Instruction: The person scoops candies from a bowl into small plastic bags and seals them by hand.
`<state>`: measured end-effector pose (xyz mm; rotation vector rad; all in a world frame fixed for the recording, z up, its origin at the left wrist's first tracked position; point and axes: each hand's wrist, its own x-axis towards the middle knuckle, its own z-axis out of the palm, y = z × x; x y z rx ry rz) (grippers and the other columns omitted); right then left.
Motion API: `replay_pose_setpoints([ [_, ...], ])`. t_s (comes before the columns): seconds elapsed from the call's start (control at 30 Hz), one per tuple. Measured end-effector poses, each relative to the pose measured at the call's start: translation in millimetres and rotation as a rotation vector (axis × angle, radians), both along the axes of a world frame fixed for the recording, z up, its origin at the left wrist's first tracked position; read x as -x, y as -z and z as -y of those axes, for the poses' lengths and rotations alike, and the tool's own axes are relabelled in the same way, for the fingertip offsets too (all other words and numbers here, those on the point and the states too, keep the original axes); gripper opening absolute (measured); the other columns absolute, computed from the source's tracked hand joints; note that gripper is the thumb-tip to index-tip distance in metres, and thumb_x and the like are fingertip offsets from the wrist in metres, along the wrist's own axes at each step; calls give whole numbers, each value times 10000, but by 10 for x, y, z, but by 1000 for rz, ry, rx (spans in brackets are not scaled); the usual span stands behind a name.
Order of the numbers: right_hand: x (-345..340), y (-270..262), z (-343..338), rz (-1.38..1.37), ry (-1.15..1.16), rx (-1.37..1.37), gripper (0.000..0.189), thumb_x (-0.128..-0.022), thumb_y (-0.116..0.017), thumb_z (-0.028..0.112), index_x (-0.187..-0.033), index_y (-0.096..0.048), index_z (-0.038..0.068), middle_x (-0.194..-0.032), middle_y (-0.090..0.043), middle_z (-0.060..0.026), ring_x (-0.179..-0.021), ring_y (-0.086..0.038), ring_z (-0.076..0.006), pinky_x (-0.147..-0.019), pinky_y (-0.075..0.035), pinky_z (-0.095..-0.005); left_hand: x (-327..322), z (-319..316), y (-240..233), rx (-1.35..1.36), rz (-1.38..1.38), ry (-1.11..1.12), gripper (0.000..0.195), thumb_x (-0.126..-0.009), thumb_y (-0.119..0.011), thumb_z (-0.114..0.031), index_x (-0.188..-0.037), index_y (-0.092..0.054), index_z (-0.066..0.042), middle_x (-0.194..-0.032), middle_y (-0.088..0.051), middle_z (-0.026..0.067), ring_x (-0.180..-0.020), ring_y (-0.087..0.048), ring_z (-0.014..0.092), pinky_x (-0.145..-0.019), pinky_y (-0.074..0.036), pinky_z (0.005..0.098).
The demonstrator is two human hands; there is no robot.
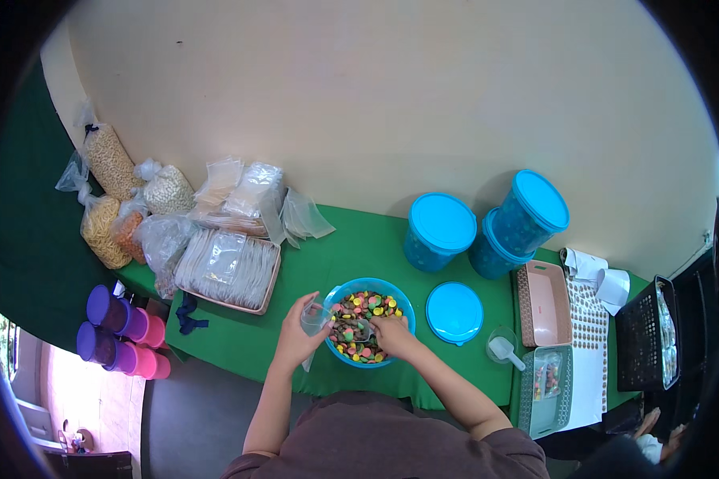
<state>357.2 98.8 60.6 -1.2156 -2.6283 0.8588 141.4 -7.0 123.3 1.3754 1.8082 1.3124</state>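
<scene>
In front of me stands a round blue plastic tub (pixel 411 299), filled with small colourful button-shaped candies or snacks (pixel 368 304) in yellow, pink, green and brown. My right hand (pixel 393 338) is closed on the handle of a clear plastic scoop (pixel 364 330), whose blade lies among the pieces. At the tub's left rim, my left hand (pixel 299 332) grips a clear plastic container (pixel 315 317); whether it is a cup or a funnel I cannot tell. A pale strip of clear plastic shows below that hand. A blue lid (pixel 454 312) lies to the tub's right.
Lidded blue tubs (pixel 440 230) stand near the wall. At left are a basket of plastic pouches (pixel 224 269) and knotted snack bags (pixel 168 188). Rightward are a white scoop (pixel 506 350), a pink basket (pixel 544 302), a green basket (pixel 545 413), sticker sheets (pixel 587 323), a black crate (pixel 638 341) and another person's hands (pixel 648 422).
</scene>
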Motion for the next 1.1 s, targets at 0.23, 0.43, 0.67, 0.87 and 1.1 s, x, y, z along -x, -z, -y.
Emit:
replay_pose_setpoints([
  [0.23,-290,-266,-83,-21,52,-72,202,-906,-471,142,-977,-649,79,-877,-662,-175,-936,-591,-352,-851,-357,-472,-7,11,-136,75,-55,37,690,-687,-817,-220,-1292,-522,-67,-1061,-617,122,-1048,-601,273,-939,-465,407],
  [0.43,-533,-760,-238,-98,103,-23,192,-937,-488,182,-989,-649,93,-849,-653,-146,-896,-569,-346,-831,-355,-452,-103,-104,-190,28,-542,164,785,-583,-850,-217,-1281,-510,-102,-1107,-559,104,-1069,-525,306,-939,-405,430],
  [0.67,-496,-1177,-231,-167,21,-183,185,-941,-501,176,-925,-653,71,-778,-633,-149,-816,-543,-331,-812,-345,-437,-446,-364,-264,-45,-636,258,823,-536,-863,-210,-1270,-503,-114,-1128,-542,92,-1091,-505,297,-942,-376,430],
  [0.87,-358,-1514,-200,-61,-70,-380,167,-865,-640,175,-994,-640,69,-854,-645,-133,-793,-576,-321,-748,-403,-435,-721,-501,-227,-130,-620,310,807,-532,-860,-202,-1248,-503,-91,-1103,-550,93,-1063,-521,299,-922,-383,428],
  [1.1,-157,-2189,-174,-651,-4,154,343,-820,-732,74,-1145,-631,26,-920,-620,-81,-875,-604,-164,-770,-487,-307,-802,-528,-366,-318,-330,134,799,-588,-852,-207,-1278,-470,-76,-1150,-557,114,-1050,-540,322,-910,-430,426],
])
